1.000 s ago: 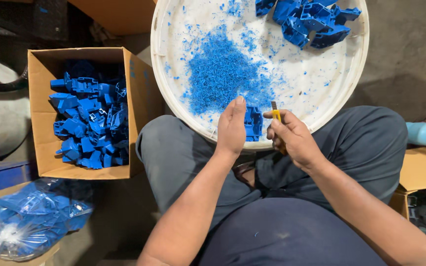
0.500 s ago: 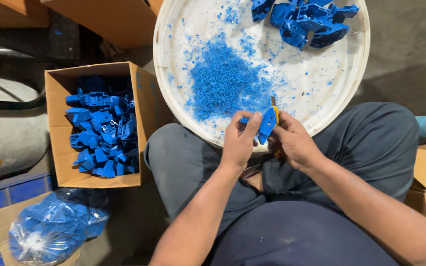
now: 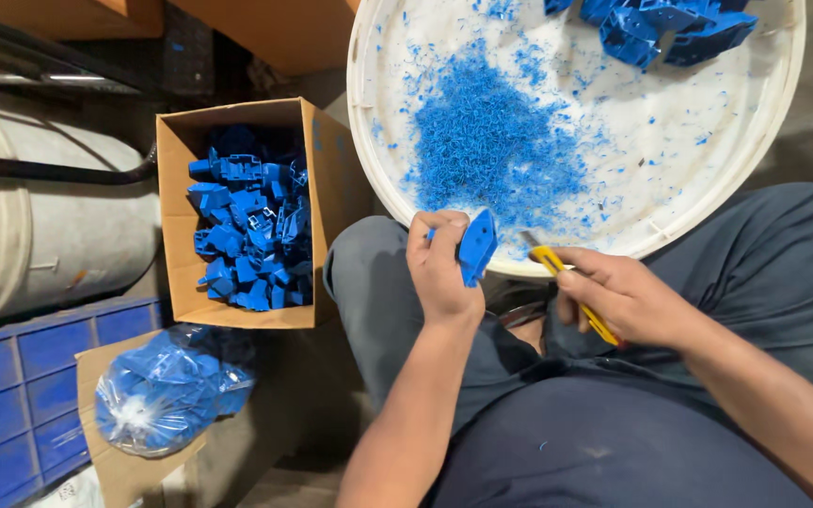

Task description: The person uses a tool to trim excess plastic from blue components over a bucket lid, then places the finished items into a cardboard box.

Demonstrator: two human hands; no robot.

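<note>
My left hand (image 3: pixel 441 268) grips a small blue plastic part (image 3: pixel 477 246) just below the rim of a round white tray (image 3: pixel 708 202) that rests on my lap. My right hand (image 3: pixel 618 296) holds a yellow utility knife (image 3: pixel 571 292), its blade end pointing toward the part, a short gap away. A heap of blue plastic shavings (image 3: pixel 491 141) covers the middle of the tray. Several more blue parts (image 3: pixel 661 28) lie at the tray's far edge.
A cardboard box (image 3: pixel 181 226) full of blue plastic parts (image 3: pixel 251 226) stands at my left knee. A clear bag of blue parts (image 3: pixel 157 395) lies on cardboard below it. A large grey pipe (image 3: pixel 39 235) and blue crates (image 3: pixel 21 395) are at far left.
My left hand has lifted the blue part off the tray rim and turned it. My right hand with the knife has drawn back to the right. The view has shifted, bringing the box closer.
</note>
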